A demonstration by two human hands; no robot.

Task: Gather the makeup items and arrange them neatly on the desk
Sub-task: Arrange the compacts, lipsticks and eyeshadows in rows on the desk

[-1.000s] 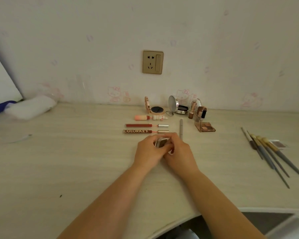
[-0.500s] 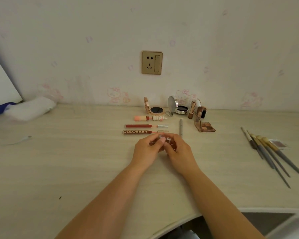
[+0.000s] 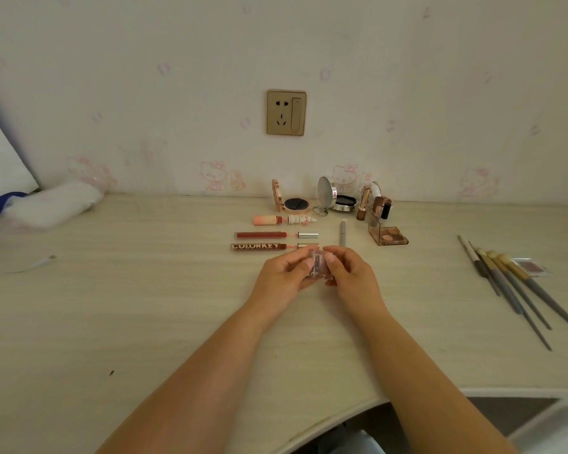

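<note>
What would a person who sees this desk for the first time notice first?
First, the two bare hands at the middle of the desk, the left hand and the right hand, which together hold a small clear plastic makeup case. Behind them, near the wall, lies a tidy group with the brown tube lettered COLORKEY and the open round rose-gold compact. At the far right, the long grey-handled makeup brushes fan out.

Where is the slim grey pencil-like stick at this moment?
In the head view, the slim grey stick lies on the pale wooden desk just right of centre, between the two brown-red lip gloss tubes and the clear eyeshadow palette, just beyond the right hand.
</note>
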